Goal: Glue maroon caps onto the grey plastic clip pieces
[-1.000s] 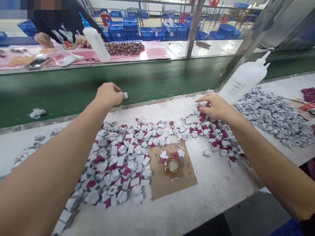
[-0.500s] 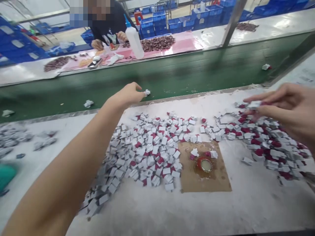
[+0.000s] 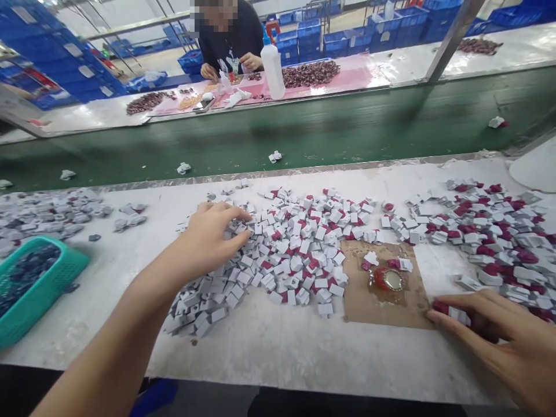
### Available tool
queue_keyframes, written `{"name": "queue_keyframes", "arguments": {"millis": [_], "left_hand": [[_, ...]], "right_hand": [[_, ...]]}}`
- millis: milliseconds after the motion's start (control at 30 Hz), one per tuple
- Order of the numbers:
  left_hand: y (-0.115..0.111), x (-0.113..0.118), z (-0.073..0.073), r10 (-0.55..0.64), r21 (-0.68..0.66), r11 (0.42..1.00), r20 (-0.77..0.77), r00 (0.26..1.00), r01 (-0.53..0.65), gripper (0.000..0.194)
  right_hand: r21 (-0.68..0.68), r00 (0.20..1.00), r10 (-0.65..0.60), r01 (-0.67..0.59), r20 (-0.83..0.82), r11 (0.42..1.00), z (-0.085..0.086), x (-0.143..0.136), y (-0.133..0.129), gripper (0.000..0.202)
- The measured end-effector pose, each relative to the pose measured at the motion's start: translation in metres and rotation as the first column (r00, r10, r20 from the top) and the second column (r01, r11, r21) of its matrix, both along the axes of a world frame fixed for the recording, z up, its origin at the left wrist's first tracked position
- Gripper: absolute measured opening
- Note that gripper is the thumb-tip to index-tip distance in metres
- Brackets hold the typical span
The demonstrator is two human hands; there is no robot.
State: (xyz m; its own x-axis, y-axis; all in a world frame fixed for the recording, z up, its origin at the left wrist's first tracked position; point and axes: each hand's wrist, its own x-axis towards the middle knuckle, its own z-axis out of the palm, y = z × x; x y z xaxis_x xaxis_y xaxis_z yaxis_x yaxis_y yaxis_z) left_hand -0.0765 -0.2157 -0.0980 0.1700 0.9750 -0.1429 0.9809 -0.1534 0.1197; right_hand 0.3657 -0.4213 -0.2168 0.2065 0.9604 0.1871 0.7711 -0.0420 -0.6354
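Observation:
My left hand (image 3: 215, 234) hovers over the left side of a heap of small light-grey plastic pieces (image 3: 299, 246), thumb and fingers apart, nothing visible between them. On the right, my right hand (image 3: 499, 336) pinches a grey-and-maroon piece (image 3: 456, 314) between thumb and fingers, low above the white table by the corner of a brown card (image 3: 369, 315). On that card sit a red-rimmed round cap of liquid (image 3: 393, 281) and two grey-and-maroon pieces, one a white-grey cluster (image 3: 370, 258). A second heap of grey and maroon pieces (image 3: 486, 249) spreads beyond my right hand.
A green conveyor belt (image 3: 217, 139) runs across behind the table, carrying several small pieces. At the left stands a teal basket (image 3: 65, 263) of dark pieces. Across the belt, a person (image 3: 230, 46) works beside a white squeeze bottle (image 3: 273, 72).
My left hand has drawn back from the belt, leaving a grey piece there. My right hand has come down nearer the brown card with its piece. The view has shifted left.

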Motion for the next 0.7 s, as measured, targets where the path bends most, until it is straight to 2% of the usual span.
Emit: {"name": "queue_keyframes", "arguments": {"millis": [100, 233, 333, 433, 567, 700], "left_hand": [[-0.005, 0.006, -0.007, 0.011, 0.064, 0.998, -0.039, 0.999, -0.008, 0.049], [-0.010, 0.019, -0.012, 0.005, 0.096, 0.995, -0.084, 0.996, 0.003, 0.039], [-0.013, 0.027, -0.013, -0.024, 0.115, 0.993, -0.096, 0.995, 0.035, 0.030], [-0.012, 0.028, -0.014, -0.058, 0.159, 0.985, -0.078, 0.995, 0.070, 0.027], [-0.006, 0.021, -0.025, -0.111, 0.190, 0.974, -0.058, 0.992, 0.120, 0.029], [-0.007, 0.017, -0.037, -0.085, 0.257, 0.960, -0.124, 0.989, 0.115, 0.032]], "right_hand": [[-0.054, 0.999, 0.020, -0.018, 0.044, 0.998, -0.010, 0.008, -0.001, 0.061], [-0.162, 0.996, 0.029, -0.044, -0.089, 0.986, -0.013, 0.025, -0.002, 0.056], [-0.184, 0.981, 0.023, -0.059, -0.194, 0.981, -0.002, 0.024, -0.005, 0.058], [-0.113, 0.956, -0.005, -0.030, -0.295, 0.993, 0.013, 0.010, -0.006, 0.051], [-0.074, 0.908, -0.064, 0.037, -0.413, 0.997, 0.025, -0.004, 0.000, 0.043], [-0.076, 0.908, -0.072, 0.045, -0.412, 0.996, 0.031, -0.001, 0.001, 0.041]]}}
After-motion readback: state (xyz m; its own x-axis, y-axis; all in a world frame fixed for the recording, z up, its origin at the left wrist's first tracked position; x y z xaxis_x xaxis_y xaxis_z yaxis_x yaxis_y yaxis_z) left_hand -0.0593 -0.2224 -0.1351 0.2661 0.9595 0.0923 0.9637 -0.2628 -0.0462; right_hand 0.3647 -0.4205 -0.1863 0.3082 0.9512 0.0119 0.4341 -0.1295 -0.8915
